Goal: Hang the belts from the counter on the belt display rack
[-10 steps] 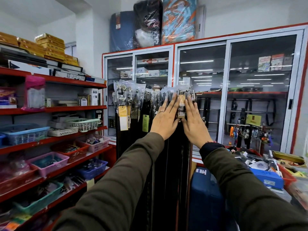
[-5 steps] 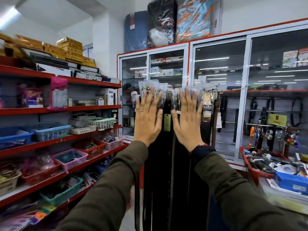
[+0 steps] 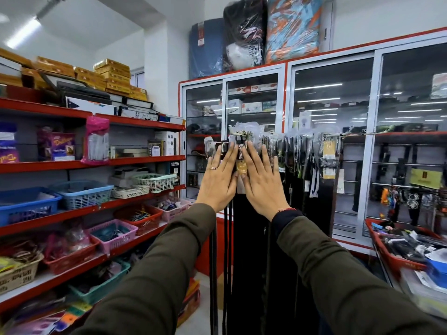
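Observation:
Many black belts [image 3: 246, 250] hang in a dense row from the display rack's rail [image 3: 350, 134], their buckles wrapped in clear plastic [image 3: 297, 146]. My left hand [image 3: 219, 180] and my right hand [image 3: 262, 182] lie flat against the belts at the left end of the row, fingers straight and slightly spread, gripping nothing. A yellow tag [image 3: 242, 166] shows between the two hands. The left hand wears a ring. The counter's loose belts are not clearly visible.
Red shelves [image 3: 135, 160] with plastic baskets [image 3: 84, 194] run along the left. A glass-door cabinet [image 3: 331, 141] stands behind the rack. A red basket [image 3: 387, 250] of goods sits on the counter at the right.
Both flat hands have slid leftwards along the row of hanging belts, from its right end to its left end. More belts now show to the right of the hands.

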Motion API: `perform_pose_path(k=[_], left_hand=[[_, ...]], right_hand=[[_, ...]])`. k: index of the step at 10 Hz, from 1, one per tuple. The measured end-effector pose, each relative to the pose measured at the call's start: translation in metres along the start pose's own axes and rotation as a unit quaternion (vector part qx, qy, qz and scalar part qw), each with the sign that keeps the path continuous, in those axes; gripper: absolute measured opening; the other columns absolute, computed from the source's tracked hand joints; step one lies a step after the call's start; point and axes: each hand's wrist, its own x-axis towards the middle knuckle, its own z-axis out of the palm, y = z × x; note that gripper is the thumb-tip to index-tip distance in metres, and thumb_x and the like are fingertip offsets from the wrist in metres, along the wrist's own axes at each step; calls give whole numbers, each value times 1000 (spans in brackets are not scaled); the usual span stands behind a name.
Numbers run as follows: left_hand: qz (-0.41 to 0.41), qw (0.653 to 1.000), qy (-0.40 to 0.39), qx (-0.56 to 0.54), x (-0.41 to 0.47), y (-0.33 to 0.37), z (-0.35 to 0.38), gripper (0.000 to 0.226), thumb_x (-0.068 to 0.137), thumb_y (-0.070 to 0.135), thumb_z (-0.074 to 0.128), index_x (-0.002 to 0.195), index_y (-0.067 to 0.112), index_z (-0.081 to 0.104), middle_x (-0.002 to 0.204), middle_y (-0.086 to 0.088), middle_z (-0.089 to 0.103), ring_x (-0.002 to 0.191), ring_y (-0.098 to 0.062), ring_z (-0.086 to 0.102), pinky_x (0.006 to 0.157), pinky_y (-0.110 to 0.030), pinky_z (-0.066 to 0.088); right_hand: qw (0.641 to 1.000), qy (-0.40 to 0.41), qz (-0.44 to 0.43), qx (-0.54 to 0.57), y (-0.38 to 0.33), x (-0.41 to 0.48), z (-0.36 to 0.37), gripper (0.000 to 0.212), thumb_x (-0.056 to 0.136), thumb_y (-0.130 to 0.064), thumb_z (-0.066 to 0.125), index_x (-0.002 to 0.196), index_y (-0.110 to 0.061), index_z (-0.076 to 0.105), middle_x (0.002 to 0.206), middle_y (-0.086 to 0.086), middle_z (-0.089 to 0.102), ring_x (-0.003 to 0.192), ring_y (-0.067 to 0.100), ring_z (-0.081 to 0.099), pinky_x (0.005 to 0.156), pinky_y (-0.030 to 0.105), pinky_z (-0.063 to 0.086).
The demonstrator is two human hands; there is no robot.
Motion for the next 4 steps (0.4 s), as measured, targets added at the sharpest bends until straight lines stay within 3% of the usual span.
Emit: perform_pose_path(k=[2, 3, 4], left_hand=[[-24, 1000, -1, 10, -1, 3, 13, 66, 104, 28, 37, 161, 25, 3, 170, 8, 1, 158, -18, -4, 127, -50, 12], [-36, 998, 24, 39, -9, 13, 7, 66, 103, 32, 36, 161, 25, 6, 171, 0, -2, 158, -21, -4, 127, -51, 8], [-28, 996, 66, 53, -15, 28, 4, 65, 103, 32, 38, 161, 24, 9, 171, -4, -2, 158, -24, -6, 127, -51, 4]], right_hand=[[1000, -18, 7, 8, 7, -5, 1, 61, 104, -40, 27, 159, -27, 4, 169, -7, -1, 156, 21, -6, 125, 52, 5], [999, -7, 6, 33, 3, -15, -9, 62, 104, -37, 31, 159, -25, 6, 169, -6, 1, 156, 19, -6, 125, 52, 4], [996, 46, 22, 79, 10, -24, -33, 61, 104, -29, 38, 159, -24, 13, 169, -2, 6, 157, 18, -1, 124, 53, 12]])
